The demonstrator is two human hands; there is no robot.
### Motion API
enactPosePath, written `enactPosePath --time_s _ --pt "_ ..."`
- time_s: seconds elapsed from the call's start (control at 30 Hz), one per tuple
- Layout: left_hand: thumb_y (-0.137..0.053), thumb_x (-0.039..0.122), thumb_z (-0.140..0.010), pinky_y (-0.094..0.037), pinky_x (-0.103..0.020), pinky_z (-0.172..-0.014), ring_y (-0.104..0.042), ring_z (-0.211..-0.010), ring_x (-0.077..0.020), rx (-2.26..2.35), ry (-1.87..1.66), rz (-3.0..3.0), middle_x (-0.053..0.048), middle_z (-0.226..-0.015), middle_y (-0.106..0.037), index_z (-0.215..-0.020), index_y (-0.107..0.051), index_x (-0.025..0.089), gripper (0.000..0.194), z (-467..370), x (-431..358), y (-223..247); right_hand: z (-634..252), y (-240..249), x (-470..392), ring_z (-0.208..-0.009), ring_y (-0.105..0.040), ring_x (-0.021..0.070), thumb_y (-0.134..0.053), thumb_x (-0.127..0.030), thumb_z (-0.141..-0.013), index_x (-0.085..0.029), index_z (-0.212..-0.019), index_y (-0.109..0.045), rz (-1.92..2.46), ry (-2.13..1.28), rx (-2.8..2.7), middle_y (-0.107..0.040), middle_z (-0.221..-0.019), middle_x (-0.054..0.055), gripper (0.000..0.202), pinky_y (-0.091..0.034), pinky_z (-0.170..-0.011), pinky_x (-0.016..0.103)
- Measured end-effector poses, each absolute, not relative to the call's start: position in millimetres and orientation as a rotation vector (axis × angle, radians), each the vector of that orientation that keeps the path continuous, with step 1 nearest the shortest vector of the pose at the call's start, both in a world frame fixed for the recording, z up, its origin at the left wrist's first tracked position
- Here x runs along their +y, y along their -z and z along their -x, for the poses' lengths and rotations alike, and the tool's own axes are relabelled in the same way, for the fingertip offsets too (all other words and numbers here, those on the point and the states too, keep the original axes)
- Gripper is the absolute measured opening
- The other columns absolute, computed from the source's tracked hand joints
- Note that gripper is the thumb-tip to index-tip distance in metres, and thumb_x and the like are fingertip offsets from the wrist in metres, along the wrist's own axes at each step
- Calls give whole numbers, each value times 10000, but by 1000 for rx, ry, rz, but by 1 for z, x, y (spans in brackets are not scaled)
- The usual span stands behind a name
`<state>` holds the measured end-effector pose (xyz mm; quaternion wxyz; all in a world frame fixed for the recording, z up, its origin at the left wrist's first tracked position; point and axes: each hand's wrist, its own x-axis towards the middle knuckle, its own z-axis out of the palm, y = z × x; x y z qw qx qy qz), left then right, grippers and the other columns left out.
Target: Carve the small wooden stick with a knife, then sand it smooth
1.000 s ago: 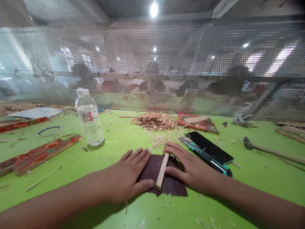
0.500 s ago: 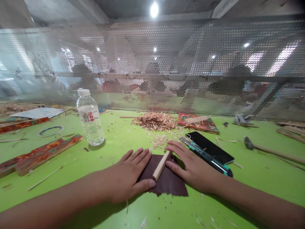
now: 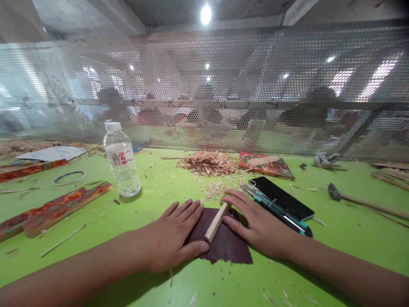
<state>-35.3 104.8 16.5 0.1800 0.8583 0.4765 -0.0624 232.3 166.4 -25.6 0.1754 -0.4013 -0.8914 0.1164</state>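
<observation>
A short, pale wooden stick (image 3: 216, 226) lies aslant on a sheet of dark brown sandpaper (image 3: 231, 249) with a ragged near edge. My left hand (image 3: 174, 236) rests flat, fingers stretched, holding down the sheet's left side. Its thumb tip touches or nearly touches the stick's near end. At the far end, my right hand (image 3: 252, 219) has its fingers and thumb closed around the stick from the right; part of that grip is hidden. Just beyond the right hand lies a teal and black utility knife (image 3: 277, 211), beside a black phone (image 3: 281, 197).
A water bottle (image 3: 123, 164) stands left of centre. Wood shavings (image 3: 211, 163) are heaped ahead, near a red painted board (image 3: 266, 165). More painted wood strips (image 3: 64, 209) and a tape ring (image 3: 69, 178) lie left. A hammer (image 3: 361, 200) lies right. A perforated screen (image 3: 179, 85) closes the back.
The view has shifted very slightly. Both hands, the stick and the sheet keep practically the same positions.
</observation>
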Motion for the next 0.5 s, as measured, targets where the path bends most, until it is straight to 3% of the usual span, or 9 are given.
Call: enactPosePath --time_s 0.5 --pt "-195 747 -1033 -75 -528 -1270 -23 -1572 -327 1346 167 -2429 -138 -1697 -32 -1664 -78 119 899 35 106 -17 -232 25 167 -1496 -381 326 -449 -557 -1020 -206 -1432 -537 1165 -344 -2541 -425 -1604 157 548 -328 -1228 572"
